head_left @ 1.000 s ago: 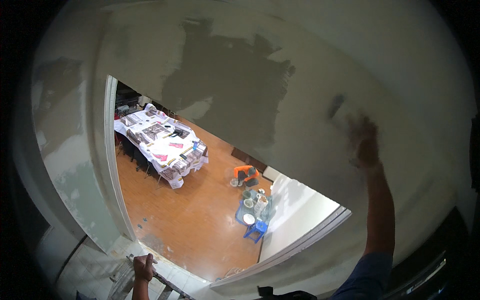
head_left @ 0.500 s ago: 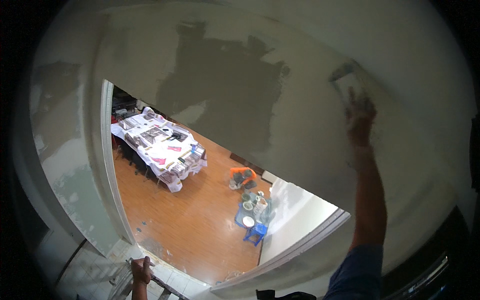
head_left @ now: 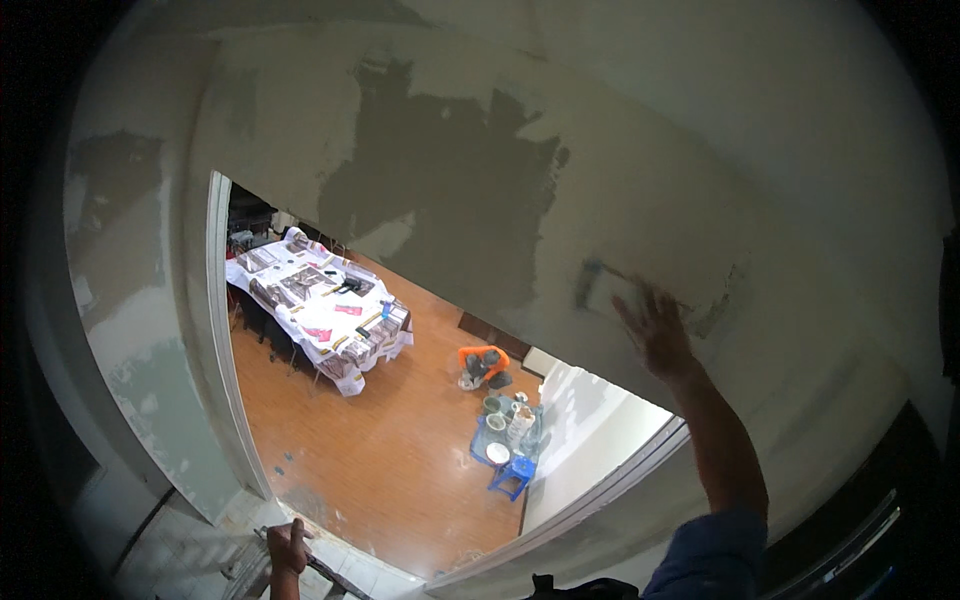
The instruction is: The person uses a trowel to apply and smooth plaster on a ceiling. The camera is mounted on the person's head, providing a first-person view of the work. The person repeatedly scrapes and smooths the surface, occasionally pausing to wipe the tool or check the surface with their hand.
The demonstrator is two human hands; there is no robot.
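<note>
My right hand (head_left: 657,335) is raised against the plastered wall (head_left: 760,180) above a doorway. It presses a flat trowel (head_left: 603,286), blurred by motion, onto the pale plaster beside a large dark wet patch (head_left: 450,200). My blue sleeve (head_left: 710,560) comes up from the lower edge. Far below, my left hand (head_left: 286,547) is closed around a thin metal bar (head_left: 325,570) near the bottom of the view.
Through the doorway opening lies an orange-brown floor (head_left: 400,470). On it stand a long table covered with papers (head_left: 320,310), an orange object (head_left: 482,362), buckets and a small blue stool (head_left: 510,470). A white door frame (head_left: 228,340) edges the opening on the left.
My right hand has swept the trowel down and to the left across the wall. The left hand has stayed on the bar.
</note>
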